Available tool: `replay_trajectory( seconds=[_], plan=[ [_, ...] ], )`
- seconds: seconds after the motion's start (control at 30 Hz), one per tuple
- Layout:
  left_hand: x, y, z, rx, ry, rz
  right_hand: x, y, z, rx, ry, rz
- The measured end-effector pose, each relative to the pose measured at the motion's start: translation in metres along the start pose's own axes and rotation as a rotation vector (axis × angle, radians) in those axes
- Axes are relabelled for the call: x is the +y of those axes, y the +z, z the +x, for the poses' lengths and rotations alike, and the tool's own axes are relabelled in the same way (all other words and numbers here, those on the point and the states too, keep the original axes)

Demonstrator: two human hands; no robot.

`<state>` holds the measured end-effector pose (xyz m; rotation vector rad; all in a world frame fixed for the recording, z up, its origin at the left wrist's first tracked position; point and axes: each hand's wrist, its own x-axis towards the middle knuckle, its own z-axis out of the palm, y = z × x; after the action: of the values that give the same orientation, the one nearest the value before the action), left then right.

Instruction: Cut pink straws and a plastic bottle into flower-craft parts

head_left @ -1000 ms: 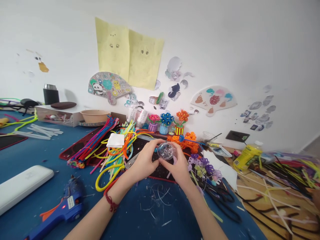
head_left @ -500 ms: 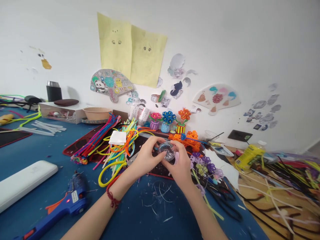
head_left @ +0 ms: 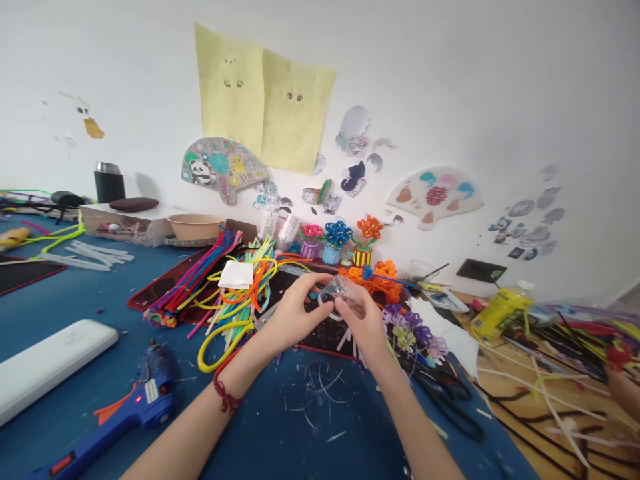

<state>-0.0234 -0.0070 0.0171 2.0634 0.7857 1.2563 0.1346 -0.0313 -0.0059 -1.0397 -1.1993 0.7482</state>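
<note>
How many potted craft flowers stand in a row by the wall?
3: the pink one at left, the blue one in the middle, the orange one at right. I see no others.

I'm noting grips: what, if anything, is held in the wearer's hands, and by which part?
A small clear plastic piece, held by its edges between the left hand and right hand, thumbs at the near side.

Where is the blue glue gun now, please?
In the head view, the glue gun lies at lower left, between the long white case and the left forearm.
</note>
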Motion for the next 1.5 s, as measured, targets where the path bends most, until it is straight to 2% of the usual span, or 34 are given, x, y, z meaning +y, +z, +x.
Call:
replay_trajectory(
  seconds=[0.1,0.23,0.47,0.6,0.73,0.9,1.07,1.2,1.4,1.5],
  plan=[
    [0.002,0.001,-0.001,-0.045,0.03,0.01,0.0,-0.001,0.002,-0.03,0.097,0.137],
    [0.007,0.002,-0.001,-0.043,0.007,0.009,0.0,-0.003,0.002,-0.097,0.224,0.188],
    [0.005,0.004,-0.002,-0.086,-0.043,0.003,-0.004,-0.002,-0.001,-0.179,0.266,0.267],
    [0.004,0.006,-0.002,-0.021,-0.073,-0.026,-0.004,-0.003,0.001,-0.19,0.33,0.316],
    [0.003,0.006,0.0,0.061,-0.108,-0.09,-0.001,-0.007,0.003,-0.207,0.339,0.37],
    [-0.002,0.004,0.003,0.12,-0.093,-0.192,-0.002,-0.007,0.002,-0.321,0.323,0.445],
    [-0.001,0.003,0.004,0.091,-0.083,-0.328,-0.004,-0.007,0.001,-0.303,0.319,0.603],
    [0.002,0.004,0.002,0.018,-0.103,-0.251,0.001,-0.007,0.003,-0.272,0.358,0.659],
    [0.001,0.005,0.002,0.033,-0.168,-0.305,0.001,-0.006,-0.001,-0.39,0.361,0.617],
    [0.0,0.003,0.004,0.031,-0.18,-0.312,-0.002,-0.006,-0.003,-0.405,0.344,0.557]
  ],
)
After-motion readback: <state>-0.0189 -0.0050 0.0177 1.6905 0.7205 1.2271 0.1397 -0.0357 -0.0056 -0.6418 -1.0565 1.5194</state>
